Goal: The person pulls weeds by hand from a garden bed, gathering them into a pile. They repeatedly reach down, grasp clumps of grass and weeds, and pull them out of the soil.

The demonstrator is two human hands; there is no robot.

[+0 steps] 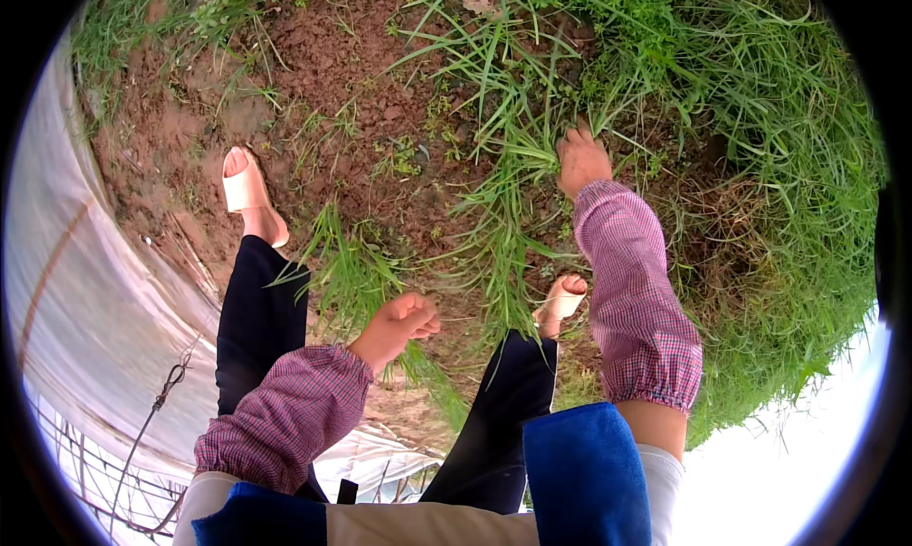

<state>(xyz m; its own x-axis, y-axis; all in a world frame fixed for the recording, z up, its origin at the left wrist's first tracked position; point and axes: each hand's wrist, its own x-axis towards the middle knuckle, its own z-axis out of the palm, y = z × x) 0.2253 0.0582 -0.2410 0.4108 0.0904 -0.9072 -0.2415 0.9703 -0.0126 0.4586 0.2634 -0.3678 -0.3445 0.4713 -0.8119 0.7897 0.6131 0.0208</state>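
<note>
My right hand (584, 161) reaches out to the grass at the base of a leafy clump, its fingers curled around the grass blades (531, 155). The fingertips are partly hidden among the leaves. Loosely curled, with nothing visible in it, my left hand (399, 325) hangs in front of my knees. Just beyond it lies a tuft of long green grass (345, 261) on the soil. A strip of long-bladed grass (502, 254) runs from below my right hand back towards my right leg. Both forearms wear checked sleeve covers (634, 261).
Reddish-brown soil (342, 47) with small weeds lies ahead. Dense grass (784, 118) covers the right side, with dry stalks (730, 236) near its edge. White plastic sheeting (92, 261) rises at the left, with a cord (153, 407) beside it. My sandalled left foot (249, 193) and right foot (563, 300) stand apart.
</note>
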